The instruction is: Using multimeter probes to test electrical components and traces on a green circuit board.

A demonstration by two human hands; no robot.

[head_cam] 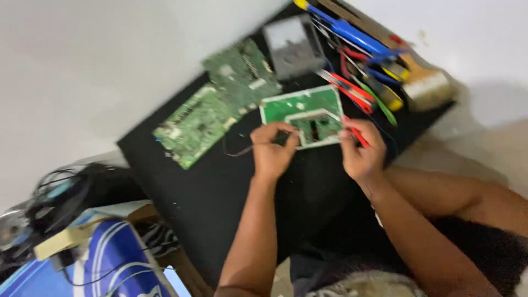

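Note:
A small green circuit board (pixel 301 109) with a white border lies on a black mat (pixel 220 192). My left hand (pixel 273 149) rests at its near left edge, fingers curled on a small dark part with a thin brown wire trailing left. My right hand (pixel 360 151) grips a red-handled tool (pixel 357 135) at the board's right edge. The frame is blurred, so the tool's tip is unclear.
Two larger green circuit boards (pixel 195 125) (pixel 242 71) lie to the left. A grey box (pixel 291 47) and several screwdrivers (pixel 357 38) and pliers with a brush (pixel 432 88) sit at the far end. Cables, a black bag (pixel 71 192) and a blue package (pixel 110 258) lie beside the mat.

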